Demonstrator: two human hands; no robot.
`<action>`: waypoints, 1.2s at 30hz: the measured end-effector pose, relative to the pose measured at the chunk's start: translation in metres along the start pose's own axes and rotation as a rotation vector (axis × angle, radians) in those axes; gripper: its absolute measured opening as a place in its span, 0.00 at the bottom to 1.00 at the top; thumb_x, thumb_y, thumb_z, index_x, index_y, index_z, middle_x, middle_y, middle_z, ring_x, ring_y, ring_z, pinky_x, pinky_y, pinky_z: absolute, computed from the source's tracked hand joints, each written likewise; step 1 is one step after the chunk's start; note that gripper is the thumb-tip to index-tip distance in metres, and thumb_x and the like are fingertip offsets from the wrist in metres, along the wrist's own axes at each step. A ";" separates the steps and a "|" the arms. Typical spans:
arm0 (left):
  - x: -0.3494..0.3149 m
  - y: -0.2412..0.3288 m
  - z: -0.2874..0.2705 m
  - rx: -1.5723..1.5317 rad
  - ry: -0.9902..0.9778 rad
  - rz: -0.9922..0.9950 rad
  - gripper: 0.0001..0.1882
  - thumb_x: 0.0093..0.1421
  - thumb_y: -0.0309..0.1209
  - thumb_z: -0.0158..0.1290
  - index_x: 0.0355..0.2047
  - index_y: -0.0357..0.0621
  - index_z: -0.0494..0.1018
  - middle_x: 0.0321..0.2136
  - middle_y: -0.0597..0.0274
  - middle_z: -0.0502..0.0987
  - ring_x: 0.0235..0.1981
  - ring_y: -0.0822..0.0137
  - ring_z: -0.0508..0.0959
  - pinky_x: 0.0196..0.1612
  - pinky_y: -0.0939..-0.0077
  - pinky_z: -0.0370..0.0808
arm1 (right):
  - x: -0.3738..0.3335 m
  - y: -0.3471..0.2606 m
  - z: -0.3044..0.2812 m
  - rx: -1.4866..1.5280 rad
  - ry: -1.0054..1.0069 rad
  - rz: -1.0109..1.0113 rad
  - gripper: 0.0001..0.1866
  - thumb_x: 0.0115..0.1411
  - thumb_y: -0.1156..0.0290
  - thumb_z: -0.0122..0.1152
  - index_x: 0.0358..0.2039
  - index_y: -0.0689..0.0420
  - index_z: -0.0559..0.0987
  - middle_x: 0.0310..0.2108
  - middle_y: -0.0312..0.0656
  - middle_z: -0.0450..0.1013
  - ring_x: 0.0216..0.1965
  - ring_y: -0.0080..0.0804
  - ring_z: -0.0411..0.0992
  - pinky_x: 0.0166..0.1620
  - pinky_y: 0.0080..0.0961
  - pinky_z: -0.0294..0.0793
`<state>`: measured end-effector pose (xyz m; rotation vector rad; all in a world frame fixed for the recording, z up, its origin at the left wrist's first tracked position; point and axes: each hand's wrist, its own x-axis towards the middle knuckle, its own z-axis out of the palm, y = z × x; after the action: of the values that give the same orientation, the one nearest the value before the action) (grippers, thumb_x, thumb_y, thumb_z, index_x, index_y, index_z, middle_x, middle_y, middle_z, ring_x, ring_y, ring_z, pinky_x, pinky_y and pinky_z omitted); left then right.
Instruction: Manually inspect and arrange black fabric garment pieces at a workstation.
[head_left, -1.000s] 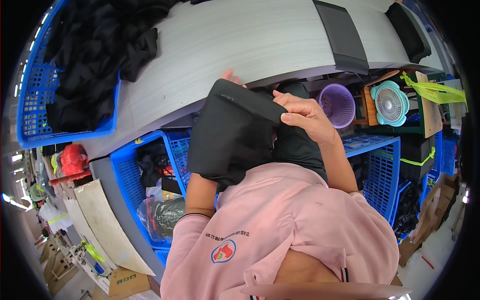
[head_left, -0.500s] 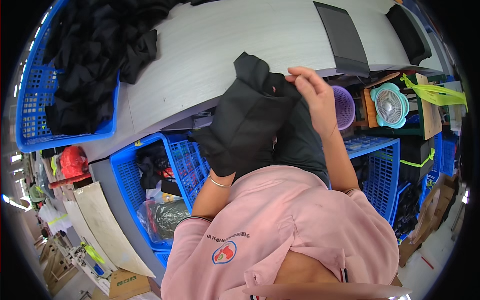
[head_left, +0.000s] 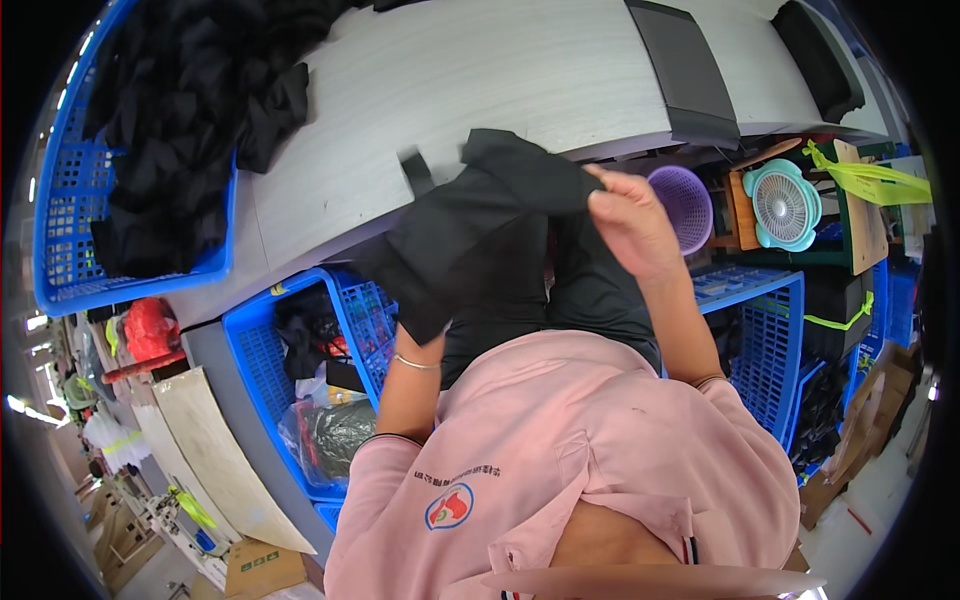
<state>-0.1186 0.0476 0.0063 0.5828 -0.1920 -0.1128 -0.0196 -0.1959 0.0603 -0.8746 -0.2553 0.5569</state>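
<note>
A piece of black fabric [head_left: 480, 220] hangs over my lap, just in front of the table's near edge. Its right corner is pinched between the thumb and fingers of my right hand [head_left: 640, 222]. The left side of the cloth drapes over my left hand, so only the wrist and the forearm [head_left: 408, 385] with a bracelet show; the fingers are hidden. A short dark strip at the fabric's upper left is blurred by motion.
On the grey table [head_left: 400, 90], a blue basket [head_left: 130, 285] of black fabric stands left, a dark flat panel [head_left: 685, 75] lies right. Below are another blue basket [head_left: 260, 375], a purple basket [head_left: 690, 205], a turquoise fan [head_left: 785, 205] and a blue crate [head_left: 765, 340].
The fabric has spread wider and shifted left and lower, with its upper part swinging. My left forearm has moved left, while my right hand has moved slightly right and down, still pinching the cloth.
</note>
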 end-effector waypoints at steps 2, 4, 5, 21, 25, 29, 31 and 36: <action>0.013 0.016 -0.019 -0.080 -0.005 0.019 0.26 0.68 0.34 0.47 0.64 0.38 0.59 0.61 0.57 0.66 0.61 0.65 0.67 0.64 0.73 0.63 | 0.007 -0.008 -0.010 0.021 -0.017 0.041 0.15 0.61 0.74 0.59 0.47 0.65 0.80 0.47 0.40 0.76 0.51 0.27 0.71 0.60 0.26 0.63; 0.012 0.026 -0.029 -0.162 -0.015 0.033 0.26 0.68 0.34 0.47 0.64 0.38 0.59 0.61 0.57 0.66 0.61 0.64 0.67 0.64 0.73 0.63 | 0.018 -0.016 -0.018 -0.084 -0.020 0.052 0.16 0.62 0.70 0.59 0.49 0.64 0.79 0.49 0.39 0.76 0.53 0.27 0.70 0.61 0.27 0.62; 0.012 0.027 -0.032 -0.199 -0.016 0.041 0.26 0.68 0.34 0.47 0.64 0.38 0.59 0.61 0.57 0.66 0.61 0.64 0.67 0.64 0.73 0.63 | 0.028 -0.018 -0.023 -0.185 -0.029 0.027 0.17 0.63 0.69 0.59 0.50 0.64 0.78 0.49 0.38 0.75 0.54 0.27 0.69 0.61 0.27 0.62; 0.077 0.029 -0.020 1.027 0.774 0.472 0.11 0.60 0.22 0.59 0.44 0.35 0.76 0.37 0.61 0.79 0.40 0.71 0.78 0.44 0.77 0.77 | 0.077 0.026 -0.025 -0.848 0.410 -0.411 0.09 0.60 0.72 0.64 0.39 0.63 0.80 0.34 0.37 0.77 0.37 0.22 0.73 0.46 0.21 0.72; 0.125 0.037 -0.035 1.019 0.697 0.538 0.11 0.58 0.21 0.60 0.42 0.37 0.76 0.36 0.63 0.79 0.39 0.74 0.77 0.43 0.78 0.76 | 0.090 0.034 0.019 -0.796 0.316 -0.408 0.10 0.58 0.72 0.66 0.38 0.63 0.80 0.34 0.35 0.77 0.37 0.22 0.73 0.46 0.20 0.72; 0.136 0.033 -0.033 0.930 0.446 0.170 0.10 0.56 0.22 0.62 0.39 0.37 0.77 0.32 0.67 0.79 0.36 0.77 0.75 0.41 0.80 0.73 | 0.104 0.039 0.013 -0.790 0.252 -0.266 0.12 0.54 0.71 0.71 0.37 0.61 0.78 0.31 0.35 0.76 0.35 0.22 0.73 0.42 0.21 0.72; 0.135 0.028 -0.029 0.957 0.260 0.011 0.09 0.54 0.24 0.64 0.36 0.38 0.77 0.30 0.69 0.78 0.35 0.78 0.75 0.40 0.81 0.73 | 0.104 0.043 0.000 -0.940 0.259 -0.338 0.10 0.55 0.73 0.69 0.36 0.61 0.77 0.29 0.37 0.75 0.33 0.21 0.72 0.39 0.21 0.72; 0.134 0.008 -0.031 1.401 0.175 0.136 0.14 0.48 0.27 0.66 0.35 0.41 0.75 0.24 0.62 0.74 0.25 0.63 0.75 0.35 0.74 0.73 | 0.096 0.047 -0.013 -0.912 0.363 -0.283 0.08 0.55 0.75 0.65 0.30 0.60 0.73 0.24 0.35 0.70 0.27 0.20 0.68 0.33 0.20 0.68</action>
<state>0.0194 0.0493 0.0057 1.9616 -0.1151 0.2391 0.0488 -0.1267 0.0146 -1.7632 -0.2958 -0.0242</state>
